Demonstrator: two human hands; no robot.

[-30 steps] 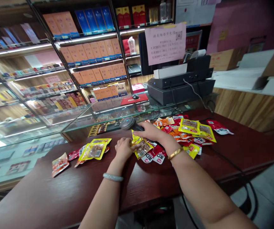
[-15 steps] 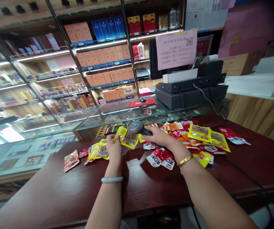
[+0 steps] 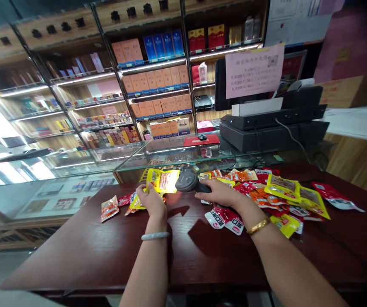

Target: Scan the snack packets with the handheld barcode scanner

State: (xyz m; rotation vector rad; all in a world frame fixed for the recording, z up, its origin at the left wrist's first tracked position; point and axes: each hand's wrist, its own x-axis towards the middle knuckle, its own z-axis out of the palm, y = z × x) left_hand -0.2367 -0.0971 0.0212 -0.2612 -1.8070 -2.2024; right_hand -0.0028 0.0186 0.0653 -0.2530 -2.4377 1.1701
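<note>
My left hand (image 3: 151, 199) pinches a yellow snack packet (image 3: 163, 181) by its left end and holds it up off the table. A bright light falls on the packet's clear part. My right hand (image 3: 220, 192) is wrapped round the handle of a black barcode scanner (image 3: 187, 182), whose head faces the packet from close by. Below my left hand lie a few packets, among them an orange one (image 3: 109, 209) at the far left. Around and beyond my right hand spreads a heap of red, orange and yellow packets (image 3: 260, 194).
A dark red wooden table (image 3: 106, 256) carries the packets. Behind it stand a glass counter (image 3: 167, 157) with a red mouse pad (image 3: 199, 140) and a black cash register (image 3: 266, 128). A pink paper sign (image 3: 254, 71) hangs on a screen. Shelves of boxes (image 3: 158, 81) line the wall.
The yellow packet in my left hand has been raised and turned, and light now shines on it. The scanner's head has come level with it. The whole view has shifted to the left.
</note>
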